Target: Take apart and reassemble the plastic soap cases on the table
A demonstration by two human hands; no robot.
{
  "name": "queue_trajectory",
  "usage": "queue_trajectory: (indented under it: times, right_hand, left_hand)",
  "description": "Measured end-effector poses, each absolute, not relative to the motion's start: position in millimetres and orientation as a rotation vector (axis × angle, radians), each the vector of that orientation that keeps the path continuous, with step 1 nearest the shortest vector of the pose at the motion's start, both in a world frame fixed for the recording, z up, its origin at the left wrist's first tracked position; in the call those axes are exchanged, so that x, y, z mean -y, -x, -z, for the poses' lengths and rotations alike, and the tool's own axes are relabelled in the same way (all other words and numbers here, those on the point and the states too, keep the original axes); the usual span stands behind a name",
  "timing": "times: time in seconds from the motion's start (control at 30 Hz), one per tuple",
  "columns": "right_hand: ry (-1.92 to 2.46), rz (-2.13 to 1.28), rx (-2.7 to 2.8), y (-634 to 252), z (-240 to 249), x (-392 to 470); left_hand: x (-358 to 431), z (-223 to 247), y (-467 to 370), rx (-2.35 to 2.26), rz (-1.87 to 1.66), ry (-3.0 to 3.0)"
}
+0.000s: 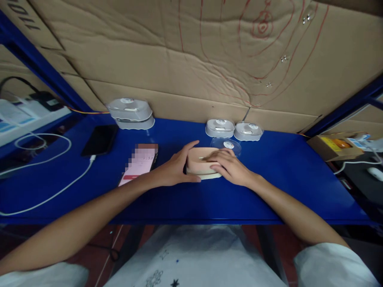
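Observation:
A peach-coloured oval box point(200, 162) with a paler rim at its base sits on the blue table in front of me. My left hand point(178, 166) is wrapped round its left side, thumb along the front and a finger at the back. The fingers of my right hand point(229, 165) are bent over the top and right side of the box, hiding part of its top. Just behind the box lies a clear plastic lid point(218, 142) with a round white sticker, partly covered by my right hand.
Two pale oval boxes with clear covers, one on the left point(220, 128) and one on the right point(248, 131), stand against the cardboard. More are stacked point(130, 113) at back left. A lit phone point(140, 161), a dark phone point(99, 140) on a white cable, and an open carton point(335, 147) flank the table point(185, 205).

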State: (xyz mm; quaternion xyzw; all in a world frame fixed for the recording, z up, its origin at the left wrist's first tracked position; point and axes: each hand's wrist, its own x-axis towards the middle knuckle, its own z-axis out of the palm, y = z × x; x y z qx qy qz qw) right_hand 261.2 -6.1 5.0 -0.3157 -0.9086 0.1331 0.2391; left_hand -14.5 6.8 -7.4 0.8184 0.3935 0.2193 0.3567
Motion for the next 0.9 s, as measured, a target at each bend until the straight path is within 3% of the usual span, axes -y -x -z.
queue_trajectory:
  times: [0.17, 0.37, 0.9]
  right_hand:
    - [1.013, -0.228, 2.407, -277.5, -23.6, 3.3]
    - [1.143, -0.209, 2.546, -304.9, -47.1, 9.9]
    - [1.047, -0.293, 2.784, -286.0, -35.3, 32.9]
  left_hand:
    - [-2.0, 4.5, 11.1, -1.093, -0.564, -2.154]
    - [-14.4, -8.2, 39.2, -1.208, -0.302, -2.294]
    - [-26.1, -2.2, 52.0, -1.214, -0.256, -2.399]
